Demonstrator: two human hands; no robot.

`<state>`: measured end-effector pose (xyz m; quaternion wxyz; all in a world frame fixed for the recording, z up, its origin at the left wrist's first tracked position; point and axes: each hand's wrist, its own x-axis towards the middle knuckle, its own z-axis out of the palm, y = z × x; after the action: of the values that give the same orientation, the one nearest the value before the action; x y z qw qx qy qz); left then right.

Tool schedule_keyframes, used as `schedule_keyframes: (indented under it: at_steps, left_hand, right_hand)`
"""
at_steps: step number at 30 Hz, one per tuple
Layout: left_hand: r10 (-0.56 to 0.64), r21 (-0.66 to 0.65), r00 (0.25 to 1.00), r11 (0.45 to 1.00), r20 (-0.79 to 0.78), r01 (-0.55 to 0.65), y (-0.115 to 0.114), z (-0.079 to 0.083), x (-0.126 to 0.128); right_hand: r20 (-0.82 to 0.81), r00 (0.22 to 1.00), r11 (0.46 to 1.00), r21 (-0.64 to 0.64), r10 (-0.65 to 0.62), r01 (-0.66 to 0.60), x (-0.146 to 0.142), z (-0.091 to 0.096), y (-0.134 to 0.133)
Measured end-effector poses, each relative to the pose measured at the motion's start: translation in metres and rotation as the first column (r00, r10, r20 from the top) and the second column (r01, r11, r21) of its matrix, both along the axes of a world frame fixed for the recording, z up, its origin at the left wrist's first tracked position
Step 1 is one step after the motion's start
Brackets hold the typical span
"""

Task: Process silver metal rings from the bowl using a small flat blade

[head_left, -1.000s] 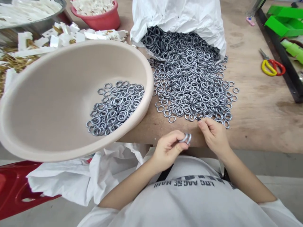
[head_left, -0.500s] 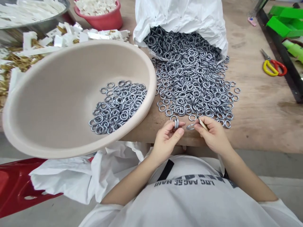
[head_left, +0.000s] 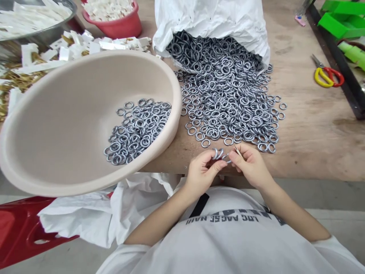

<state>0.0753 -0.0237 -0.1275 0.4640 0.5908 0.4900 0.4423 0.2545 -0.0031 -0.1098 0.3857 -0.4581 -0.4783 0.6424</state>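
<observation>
My left hand (head_left: 202, 176) pinches a small bunch of grey metal rings (head_left: 218, 153) between thumb and fingers. My right hand (head_left: 251, 166) grips a thin pointed pick (head_left: 238, 151), and one more ring (head_left: 227, 157) sits between the two hands; I cannot tell which hand holds it. Just beyond my fingers, a large loose pile of the same rings (head_left: 228, 99) spreads over the wooden table (head_left: 313, 152) from a white sack (head_left: 211, 23). A tilted beige basin (head_left: 94, 68) to the left holds a smaller heap of rings (head_left: 137, 131).
Scissors with red and yellow handles (head_left: 327, 76) lie on the table to the right, near green objects (head_left: 342, 19). A red tub (head_left: 114, 21) and a metal basin (head_left: 34, 15) hold white pieces at the back left. A red seat (head_left: 19, 232) sits below left.
My hands have come closer together, bringing the rings in my left hand up against the ring near the pick. The rings and the pick now sit nearly touching in front of me.
</observation>
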Motion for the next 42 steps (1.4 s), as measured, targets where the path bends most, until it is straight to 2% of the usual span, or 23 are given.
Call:
schedule_keyframes:
  at_steps: [2,4,7,9,11,13,15,17,19,21,25,27,30,32,35,39,42]
  left_hand:
    - [0.104,0.237,0.977,0.97,-0.187,-0.057,0.0,-0.002,-0.002]
    - [0.151,0.416,0.948,0.909,-0.279,-0.022,0.0,-0.005,-0.004]
    - [0.148,0.561,0.922,0.823,-0.357,0.085,0.001,-0.008,-0.008]
    - [0.142,0.594,0.919,0.796,-0.367,0.114,0.003,-0.009,-0.01]
    - [0.115,0.576,0.943,0.812,-0.313,0.092,0.004,-0.008,-0.011]
    - [0.088,0.51,0.973,0.859,-0.213,0.035,0.003,-0.007,-0.01]
    - [0.068,0.38,0.991,0.925,-0.118,-0.018,0.0,-0.005,-0.008]
    - [0.023,0.187,1.0,0.982,-0.02,-0.019,-0.003,-0.004,-0.005]
    - [-0.033,0.016,0.995,0.999,0.095,0.032,-0.006,-0.003,-0.003]
    - [-0.059,-0.059,0.982,0.996,0.181,0.071,-0.007,-0.002,-0.003]
    - [-0.046,-0.06,0.981,0.996,0.191,0.058,-0.006,0.001,-0.006]
    - [-0.034,-0.052,0.983,0.998,0.179,0.044,-0.005,0.002,-0.008]
    - [-0.044,-0.015,0.984,0.999,0.172,0.048,-0.004,0.002,-0.011]
    - [-0.061,0.021,0.987,0.998,0.151,0.058,-0.003,0.002,-0.013]
    - [-0.075,0.056,0.993,0.996,0.091,0.07,-0.002,0.001,-0.015]
    - [-0.089,0.103,0.996,0.991,0.015,0.087,0.0,0.001,-0.015]
    - [-0.134,0.145,0.991,0.981,0.008,0.131,-0.003,0.004,-0.015]
  right_hand:
    - [-0.017,1.0,0.998,-0.054,0.026,-0.027,-0.002,-0.003,0.003]
    - [-0.06,0.997,0.993,-0.104,0.043,-0.049,-0.005,-0.005,0.005]
    - [-0.122,0.991,0.983,-0.17,0.055,-0.076,-0.009,-0.006,0.005]
    - [-0.136,0.988,0.977,-0.188,0.078,-0.103,-0.011,-0.005,0.003]
    - [-0.13,0.985,0.979,-0.152,0.114,-0.133,-0.012,-0.004,0.0]
    - [-0.118,0.984,0.985,-0.091,0.135,-0.146,-0.012,-0.003,-0.003]
    - [-0.1,0.986,0.988,-0.059,0.137,-0.143,-0.011,-0.003,-0.005]
    - [-0.079,0.989,0.99,-0.058,0.123,-0.128,-0.01,-0.003,-0.004]
    - [-0.035,0.994,0.994,-0.033,0.102,-0.103,-0.009,-0.003,-0.003]
    - [0.018,0.998,0.998,0.023,0.052,-0.053,-0.008,-0.003,-0.001]
    - [0.119,0.993,0.984,0.177,-0.015,-0.006,-0.002,0.002,-0.004]
    - [0.235,0.972,0.952,0.288,0.03,-0.1,0.003,0.006,-0.008]
    - [0.469,0.88,0.865,0.408,0.076,-0.292,0.01,0.012,-0.014]
    - [0.571,0.819,0.825,0.434,0.058,-0.361,0.012,0.015,-0.016]
    - [0.635,0.772,0.804,0.445,0.029,-0.396,0.012,0.017,-0.018]
    - [0.659,0.752,0.797,0.443,0.02,-0.409,0.011,0.017,-0.018]
    - [0.684,0.73,0.817,0.412,0.015,-0.403,0.016,0.012,-0.014]
